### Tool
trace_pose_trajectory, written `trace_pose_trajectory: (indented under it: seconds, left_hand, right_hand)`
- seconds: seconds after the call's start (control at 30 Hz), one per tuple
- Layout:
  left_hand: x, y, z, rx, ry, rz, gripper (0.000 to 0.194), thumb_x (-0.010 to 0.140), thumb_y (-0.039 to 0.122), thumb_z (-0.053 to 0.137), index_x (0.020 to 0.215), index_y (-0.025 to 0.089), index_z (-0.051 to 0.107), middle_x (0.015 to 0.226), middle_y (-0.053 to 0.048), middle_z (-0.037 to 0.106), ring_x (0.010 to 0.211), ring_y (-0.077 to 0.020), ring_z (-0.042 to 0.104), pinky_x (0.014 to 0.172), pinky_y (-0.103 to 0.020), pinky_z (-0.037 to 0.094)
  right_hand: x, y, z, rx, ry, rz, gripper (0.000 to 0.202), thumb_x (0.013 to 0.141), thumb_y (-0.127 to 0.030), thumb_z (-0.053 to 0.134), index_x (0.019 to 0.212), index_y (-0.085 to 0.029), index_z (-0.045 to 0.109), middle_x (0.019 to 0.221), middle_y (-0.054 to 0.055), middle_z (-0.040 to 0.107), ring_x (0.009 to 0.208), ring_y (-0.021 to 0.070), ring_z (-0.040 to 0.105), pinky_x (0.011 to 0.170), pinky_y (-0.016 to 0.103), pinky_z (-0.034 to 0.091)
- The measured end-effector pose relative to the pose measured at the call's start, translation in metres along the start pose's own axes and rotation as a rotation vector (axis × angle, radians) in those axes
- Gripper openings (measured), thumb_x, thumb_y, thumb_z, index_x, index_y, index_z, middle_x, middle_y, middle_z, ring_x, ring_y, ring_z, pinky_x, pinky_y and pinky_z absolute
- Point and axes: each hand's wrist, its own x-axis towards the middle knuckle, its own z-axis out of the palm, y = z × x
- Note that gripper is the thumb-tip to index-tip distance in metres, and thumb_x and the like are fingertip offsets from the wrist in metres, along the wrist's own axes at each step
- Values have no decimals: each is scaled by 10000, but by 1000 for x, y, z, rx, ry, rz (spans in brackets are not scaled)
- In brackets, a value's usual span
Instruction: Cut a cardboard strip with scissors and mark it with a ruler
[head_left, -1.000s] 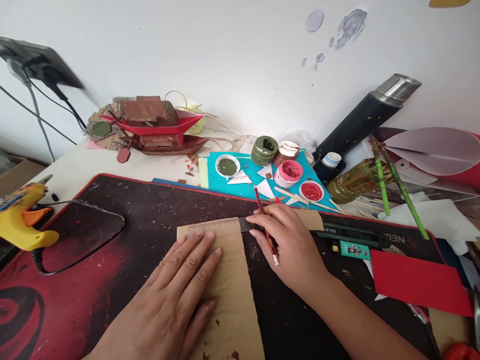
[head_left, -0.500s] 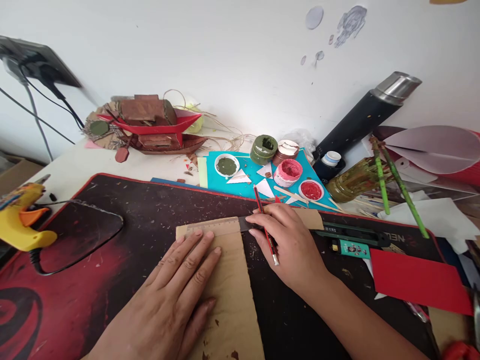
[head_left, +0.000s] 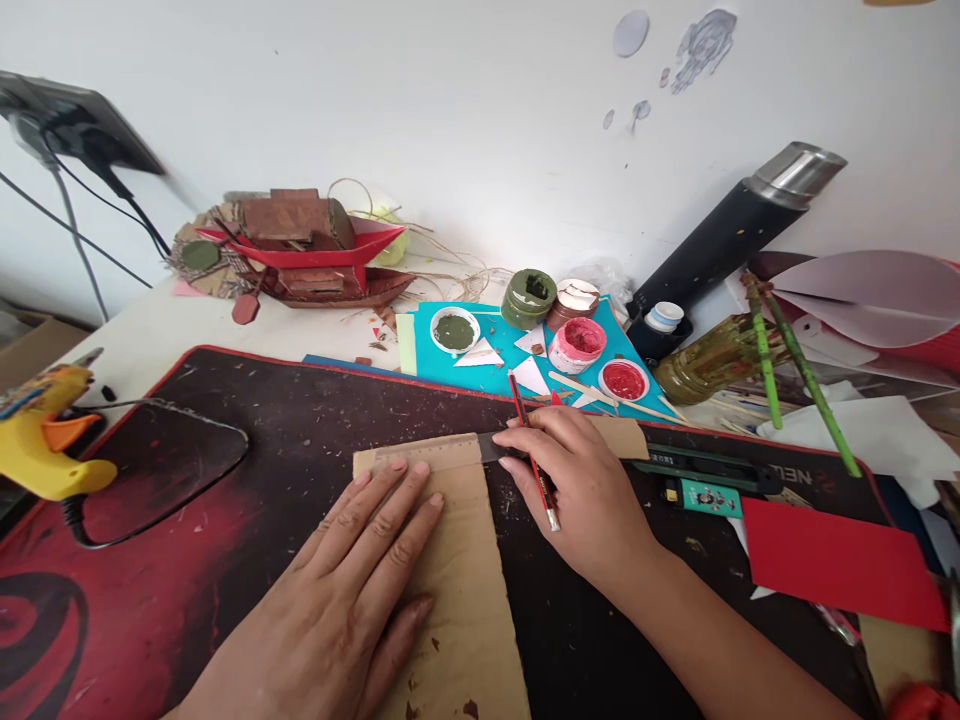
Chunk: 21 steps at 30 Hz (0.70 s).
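Note:
My left hand [head_left: 352,585] lies flat, fingers stretched, on a strip of brown cardboard [head_left: 469,560]. Its fingertips touch a clear ruler [head_left: 454,454] laid across the far end of the cardboard. The ruler's right part sticks out past the cardboard over the dark mat. Between the fingers of my right hand [head_left: 589,490] is a red and black pencil [head_left: 519,398], its silver end toward me. The thumb and index fingertips of that hand are at the ruler's right part. Another cardboard piece [head_left: 622,437] lies partly hidden behind my right hand.
A yellow glue gun [head_left: 52,440] with its cable is at the left. Model boats [head_left: 300,245] stand at the back. Paint jars [head_left: 527,300] sit on blue paper [head_left: 442,368]. On the right are a green cutter [head_left: 697,468], a lighter [head_left: 705,497], red card [head_left: 840,560] and a flask [head_left: 720,225].
Both hands, the ruler and the pencil keep their places. Only a very slight shift of the whole view shows.

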Motion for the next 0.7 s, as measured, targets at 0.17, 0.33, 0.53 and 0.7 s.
trace_pose_trajectory:
  seconds: [0.17, 0.33, 0.53, 0.7]
  left_hand:
    - [1, 0, -2, -8, 5, 3, 621, 1068, 338, 530, 1634, 83, 513, 1714, -154, 514, 1611, -321, 442, 1360, -447, 289]
    - [1, 0, 0, -42, 4, -23, 622, 1069, 335, 542, 1645, 105, 502, 1720, -138, 511, 1625, -304, 424, 1370, -437, 278]
    - [-1, 3, 3, -35, 14, -39, 605, 1093, 344, 526, 1648, 106, 492, 1726, -144, 500, 1630, -296, 418, 1401, -440, 180]
    - [-2, 3, 5, -52, 13, -48, 618, 1072, 333, 556, 1648, 118, 495, 1736, -148, 484, 1608, -312, 456, 1362, -466, 309]
  right_hand:
    - [1, -1, -1, 17, 8, -1, 166, 1075, -137, 638, 1186, -221, 728, 1092, 113, 740, 1045, 298, 686, 941, 484, 585]
    - [2, -1, -3, 69, 55, 6, 172, 1075, -126, 630, 1181, -225, 722, 1056, 94, 763, 1010, 283, 712, 923, 450, 587]
    - [6, -7, -6, 174, 165, 11, 223, 1085, -91, 599, 1176, -229, 749, 1057, 77, 817, 993, 254, 756, 905, 417, 601]
    - [9, -21, -6, 436, 192, 113, 213, 1112, -183, 620, 1222, -256, 788, 1063, 54, 868, 1003, 239, 811, 917, 395, 635]
